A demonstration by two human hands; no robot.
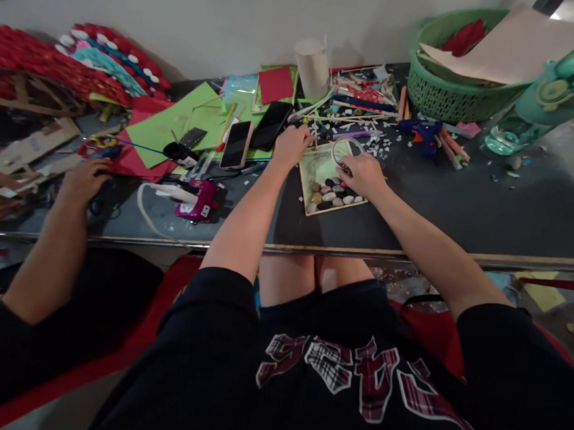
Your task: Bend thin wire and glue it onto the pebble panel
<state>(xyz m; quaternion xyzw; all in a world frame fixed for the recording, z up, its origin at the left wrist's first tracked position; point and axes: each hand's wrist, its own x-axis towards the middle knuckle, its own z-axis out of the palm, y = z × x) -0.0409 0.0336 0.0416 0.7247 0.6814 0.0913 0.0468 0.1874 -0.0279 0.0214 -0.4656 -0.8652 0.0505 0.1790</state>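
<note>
In front of me on the dark table lies a shallow square frame (309,189) with a pale green base. Smooth pebbles (328,196) in white, brown and black cover its near part. My left hand (293,145) is at the frame's far left corner, its fingers curled together; what they pinch, if anything, is too small to make out. Over the frame's right side, my right hand (366,175) closes its fingers on a thin, pale curved loop (334,151). Part of the loop and some pebbles are hidden under that hand.
Two phones (236,144) lie left of the frame on green paper (158,130). A purple device (198,201) with a white cord sits nearer. A blue glue gun (425,138), green basket (443,95) and bottle (512,129) stand right. A co-worker's hand (83,181) is at left.
</note>
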